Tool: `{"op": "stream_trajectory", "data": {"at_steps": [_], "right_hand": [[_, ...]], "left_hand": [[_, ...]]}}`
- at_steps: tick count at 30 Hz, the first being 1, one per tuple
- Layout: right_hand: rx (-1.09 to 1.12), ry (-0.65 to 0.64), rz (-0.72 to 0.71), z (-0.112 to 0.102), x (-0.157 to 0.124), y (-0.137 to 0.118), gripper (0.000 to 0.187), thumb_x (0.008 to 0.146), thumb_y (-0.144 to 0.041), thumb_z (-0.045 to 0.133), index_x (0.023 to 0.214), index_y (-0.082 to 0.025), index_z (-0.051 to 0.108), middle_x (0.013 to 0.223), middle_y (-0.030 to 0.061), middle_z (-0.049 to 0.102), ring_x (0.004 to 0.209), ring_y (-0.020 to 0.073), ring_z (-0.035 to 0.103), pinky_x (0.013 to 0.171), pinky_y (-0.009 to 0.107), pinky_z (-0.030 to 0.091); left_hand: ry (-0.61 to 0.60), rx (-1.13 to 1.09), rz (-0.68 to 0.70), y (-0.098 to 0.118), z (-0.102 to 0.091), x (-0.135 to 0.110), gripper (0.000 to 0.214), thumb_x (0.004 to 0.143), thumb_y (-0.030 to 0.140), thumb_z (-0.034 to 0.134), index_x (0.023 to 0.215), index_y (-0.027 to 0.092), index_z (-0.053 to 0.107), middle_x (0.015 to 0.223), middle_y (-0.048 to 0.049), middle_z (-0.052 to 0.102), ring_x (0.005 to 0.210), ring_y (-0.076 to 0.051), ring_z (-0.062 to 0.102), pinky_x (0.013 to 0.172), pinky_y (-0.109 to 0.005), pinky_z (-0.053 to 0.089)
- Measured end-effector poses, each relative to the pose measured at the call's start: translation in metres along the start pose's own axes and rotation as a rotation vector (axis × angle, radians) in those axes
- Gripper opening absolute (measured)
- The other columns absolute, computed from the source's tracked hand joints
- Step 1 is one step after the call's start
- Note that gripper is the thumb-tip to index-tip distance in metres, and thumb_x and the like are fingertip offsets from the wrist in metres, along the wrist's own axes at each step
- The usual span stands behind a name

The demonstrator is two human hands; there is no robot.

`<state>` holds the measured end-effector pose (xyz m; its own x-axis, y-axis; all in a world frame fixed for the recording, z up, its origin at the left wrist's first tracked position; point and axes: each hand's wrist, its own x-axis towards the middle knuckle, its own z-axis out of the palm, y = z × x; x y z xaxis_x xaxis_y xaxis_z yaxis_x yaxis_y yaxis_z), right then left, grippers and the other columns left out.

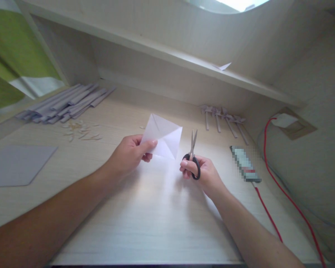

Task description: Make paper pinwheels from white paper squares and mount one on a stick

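Between thumb and fingers, my left hand (135, 150) pinches a square of white paper (165, 134) by its left edge, above the desk. Diagonal crease lines cross at the middle of the square. To its right, my right hand (202, 171) holds black-handled scissors (193, 143), with the thumb and fingers at the handle loops. The scissors' blades point up and away from me, slightly parted. They are apart from the paper.
Rolled paper sticks (69, 102) are stacked at the back left, near small pale scraps (80, 130). Flat paper (19, 163) lies left. Paper pinwheels (225, 117) stand back right, above a phone (245, 163) with a red cable (268, 214). A shelf (162, 56) crosses the back.
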<state>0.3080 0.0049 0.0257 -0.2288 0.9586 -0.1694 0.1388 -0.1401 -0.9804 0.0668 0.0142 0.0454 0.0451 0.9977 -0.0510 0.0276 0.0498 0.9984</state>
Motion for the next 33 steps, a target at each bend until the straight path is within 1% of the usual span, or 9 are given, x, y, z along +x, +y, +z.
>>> {"op": "stream_trajectory", "data": {"at_steps": [2,4,7,9,14,18,21,26,33], "right_hand": [[-0.056,-0.089,0.040,0.000,-0.001,-0.001,0.034,0.079,-0.047,0.080,0.072,-0.015,0.073,0.060,0.0021,0.064,0.056,0.0131,0.053,0.056,0.026,0.038],[-0.095,-0.194,0.083,0.001,-0.004,-0.004,0.035,0.078,-0.049,0.081,0.074,-0.015,0.073,0.061,0.0009,0.062,0.056,0.0122,0.050,0.054,0.025,0.035],[-0.136,-0.338,0.137,0.003,-0.009,-0.009,0.039,0.077,-0.051,0.082,0.072,-0.015,0.069,0.059,-0.0011,0.057,0.055,0.0108,0.044,0.051,0.025,0.030],[-0.153,-0.385,0.159,0.004,-0.012,-0.013,0.041,0.077,-0.053,0.082,0.070,-0.015,0.066,0.059,-0.0016,0.054,0.054,0.0104,0.042,0.051,0.025,0.028],[-0.159,-0.404,0.172,0.006,-0.013,-0.017,0.047,0.074,-0.058,0.082,0.068,-0.016,0.064,0.058,-0.0025,0.050,0.054,0.0103,0.039,0.051,0.026,0.026],[-0.161,-0.397,0.166,0.007,-0.013,-0.017,0.048,0.072,-0.061,0.083,0.068,-0.016,0.064,0.058,-0.0025,0.050,0.055,0.0107,0.040,0.051,0.026,0.026],[-0.166,-0.385,0.165,0.007,-0.013,-0.017,0.049,0.073,-0.061,0.083,0.068,-0.017,0.063,0.057,-0.0028,0.050,0.054,0.0106,0.039,0.051,0.026,0.026],[-0.157,-0.380,0.176,0.007,-0.013,-0.016,0.050,0.070,-0.062,0.084,0.066,-0.017,0.062,0.056,-0.0033,0.050,0.053,0.0100,0.038,0.051,0.026,0.024],[-0.165,-0.375,0.190,0.006,-0.013,-0.015,0.051,0.070,-0.062,0.084,0.067,-0.016,0.062,0.057,-0.0034,0.050,0.053,0.0099,0.038,0.051,0.027,0.024]], "left_hand": [[0.064,-0.052,0.029,0.002,-0.003,0.000,0.034,0.076,0.046,0.076,0.069,0.014,0.066,0.065,-0.0024,0.063,0.058,-0.014,0.054,0.055,-0.026,0.045],[0.100,-0.086,0.044,0.003,-0.005,0.000,0.033,0.076,0.044,0.077,0.069,0.015,0.066,0.065,-0.0019,0.062,0.058,-0.013,0.053,0.054,-0.026,0.045],[0.110,-0.083,0.071,0.004,-0.007,0.000,0.031,0.078,0.043,0.076,0.069,0.015,0.065,0.065,-0.0017,0.061,0.058,-0.013,0.052,0.055,-0.026,0.044],[0.103,-0.069,0.087,0.005,-0.007,0.000,0.031,0.080,0.043,0.075,0.070,0.015,0.065,0.067,-0.0019,0.061,0.059,-0.013,0.051,0.056,-0.026,0.044],[0.098,0.030,0.102,0.005,-0.008,-0.002,0.031,0.083,0.045,0.071,0.069,0.017,0.064,0.066,-0.0018,0.061,0.059,-0.015,0.052,0.057,-0.028,0.041],[0.103,0.189,0.134,0.008,-0.009,-0.005,0.037,0.086,0.046,0.067,0.062,0.019,0.059,0.060,-0.0011,0.060,0.059,-0.016,0.052,0.058,-0.028,0.038],[0.099,0.254,0.170,0.010,-0.008,-0.007,0.039,0.088,0.046,0.065,0.059,0.020,0.058,0.059,-0.0002,0.059,0.058,-0.016,0.051,0.057,-0.028,0.036],[0.094,0.278,0.181,0.009,-0.006,-0.008,0.039,0.088,0.046,0.064,0.059,0.020,0.058,0.057,0.0004,0.058,0.057,-0.016,0.051,0.057,-0.028,0.035],[0.083,0.260,0.188,0.008,-0.008,-0.007,0.040,0.089,0.046,0.064,0.059,0.020,0.057,0.058,0.0005,0.058,0.058,-0.016,0.051,0.058,-0.028,0.035]]}}
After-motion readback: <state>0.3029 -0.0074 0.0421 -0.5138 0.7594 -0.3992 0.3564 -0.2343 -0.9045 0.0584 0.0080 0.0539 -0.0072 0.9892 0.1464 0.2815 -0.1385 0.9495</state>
